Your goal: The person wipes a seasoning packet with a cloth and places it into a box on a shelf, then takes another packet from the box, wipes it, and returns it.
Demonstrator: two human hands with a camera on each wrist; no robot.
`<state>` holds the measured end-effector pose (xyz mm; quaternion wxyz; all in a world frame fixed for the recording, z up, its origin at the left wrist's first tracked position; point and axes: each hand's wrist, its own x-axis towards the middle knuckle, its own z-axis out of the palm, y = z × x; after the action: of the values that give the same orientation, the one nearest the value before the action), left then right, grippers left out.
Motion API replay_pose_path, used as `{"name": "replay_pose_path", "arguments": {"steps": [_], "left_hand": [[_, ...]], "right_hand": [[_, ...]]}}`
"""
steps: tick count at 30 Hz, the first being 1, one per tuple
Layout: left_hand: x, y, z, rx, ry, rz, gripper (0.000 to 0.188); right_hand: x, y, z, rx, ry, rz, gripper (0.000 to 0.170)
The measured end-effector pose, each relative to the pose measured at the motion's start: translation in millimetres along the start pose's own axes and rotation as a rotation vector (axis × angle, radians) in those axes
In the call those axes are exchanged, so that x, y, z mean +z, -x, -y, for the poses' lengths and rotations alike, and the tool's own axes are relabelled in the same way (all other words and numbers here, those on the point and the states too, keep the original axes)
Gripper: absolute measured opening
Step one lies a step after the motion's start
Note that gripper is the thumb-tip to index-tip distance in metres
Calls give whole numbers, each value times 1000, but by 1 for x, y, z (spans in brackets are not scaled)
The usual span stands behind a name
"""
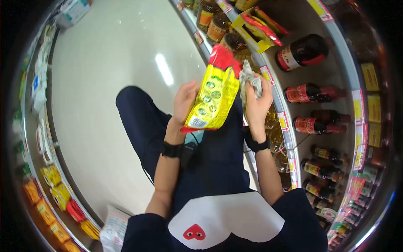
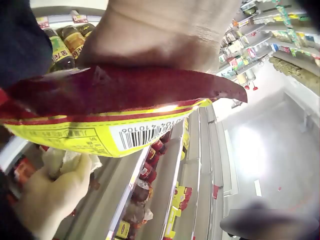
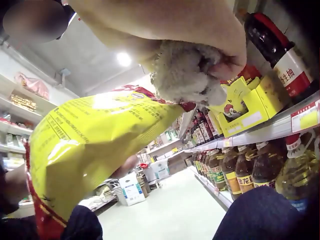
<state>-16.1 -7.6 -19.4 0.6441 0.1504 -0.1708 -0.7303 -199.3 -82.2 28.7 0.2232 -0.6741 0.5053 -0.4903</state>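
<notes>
My left hand [image 1: 183,104] holds a yellow and red plastic food bag [image 1: 213,96] by its side, with fingers partly hidden behind it. The bag is tilted, its printed back and barcode facing up in the head view. A crumpled grey-white cloth [image 1: 249,82] is pinched in my right hand [image 1: 259,101], right beside the bag's upper edge. From the right wrist, the cloth [image 3: 187,75] bunches under the fingers and overlaps the top of the bag [image 3: 100,140]. In the left wrist view the bag's red end seam [image 2: 130,92] runs just below my left hand.
To the right, a shelf carries dark sauce bottles [image 1: 302,52] and a yellow display box [image 1: 256,29] with red packets. Large oil bottles [image 1: 220,27] stand on the lower level. Another shelf with yellow packets [image 1: 51,175] lines the left, and a white sack [image 1: 115,227] sits at lower left.
</notes>
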Motion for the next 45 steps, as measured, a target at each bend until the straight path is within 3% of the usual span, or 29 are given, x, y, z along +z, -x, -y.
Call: {"name": "replay_pose_path", "arguments": {"steps": [1, 4, 7, 8, 9, 10, 11, 12, 14, 17, 19, 21, 22, 23, 25, 26, 28, 29, 31, 33, 35, 36, 37, 38, 39, 41, 42, 43, 45], "left_hand": [[-6, -5, -4, -98, 301, 232, 59], [14, -6, -5, -124, 164, -46, 63], [29, -6, -6, -8, 55, -131, 61], [29, -5, -5, 110, -76, -228, 61], [25, -3, -2, 232, -205, -322, 62], [22, -7, 4, 345, -156, -426, 62], [20, -2, 9, 342, -171, -414, 62], [44, -2, 6, 345, -60, -292, 63], [62, -2, 11, 355, 44, -142, 64], [66, -3, 30, 376, 83, -126, 67], [69, -4, 38, 335, 93, -84, 65], [67, -6, 42, 319, -407, -157, 64], [64, -7, 36, 280, -383, -69, 69], [64, -6, 36, 224, -485, -210, 75], [62, -7, 20, 110, -589, -5, 78], [63, -8, 14, 105, -598, -1, 78], [68, -12, 1, 43, -724, 223, 78], [59, -15, -8, 37, -731, 225, 78], [52, -31, -25, 547, -1744, 643, 73], [79, -41, -31, 460, -1606, 615, 65], [98, -50, -21, 719, -1967, 518, 63], [106, -56, -18, 720, -1886, 453, 51], [106, -64, -12, 721, -1887, 456, 51], [105, -74, -4, 532, -1519, 193, 44], [107, -86, 4, 342, -1138, -45, 37], [185, -129, 4, 562, -638, -207, 28], [186, -151, 0, 563, -642, -201, 28], [184, -173, -5, 593, -611, -187, 30], [185, -215, -10, 581, -550, -151, 37]], "right_hand": [[-5, 2, 1, -37, 33, -11, 24], [-6, 14, 6, 79, -34, 62, 26], [-1, 28, 2, 277, -159, 116, 33], [-5, 32, 2, 366, -241, 190, 34], [-3, 40, -17, 277, -303, 252, 32], [-8, 46, -17, 494, -499, 369, 34], [-11, 54, -17, 712, -695, 491, 36], [-13, 58, -16, 704, -708, 478, 36], [-15, 61, -16, 916, -980, 389, 41], [-22, 46, -18, 1013, -1209, 389, 45], [-30, 39, -13, 1020, -1219, 423, 42], [-35, 37, -13, 1148, -1284, 431, 37], [-34, 36, -17, 1162, -1370, 397, 32], [-36, 33, -19, 1156, -1381, 394, 32], [-40, 23, -20, 1112, -1380, 304, 29], [-39, 20, -27, 1096, -1362, 320, 30], [-40, 5, -28, 1061, -1390, 316, 31], [-42, -4, -27, 1028, -1405, 320, 32], [-51, -26, -17, 1013, -1425, 319, 31], [-57, -47, -4, 974, -1335, 251, 30], [-59, -62, -3, 924, -1425, 273, 31], [-65, -71, 9, 961, -1416, 208, 32], [-69, -77, 17, 996, -1407, 143, 34], [-69, -73, 20, 784, -1135, 63, 32], [-68, -69, 13, 780, -1139, 58, 32], [-63, -61, -8, 1082, -1280, 55, 30], [-69, -53, -4, 1141, -1258, 71, 31], [-68, -39, -16, 1076, -1318, 130, 32], [-71, -24, -12, 1223, -1253, -19, 29]]}}
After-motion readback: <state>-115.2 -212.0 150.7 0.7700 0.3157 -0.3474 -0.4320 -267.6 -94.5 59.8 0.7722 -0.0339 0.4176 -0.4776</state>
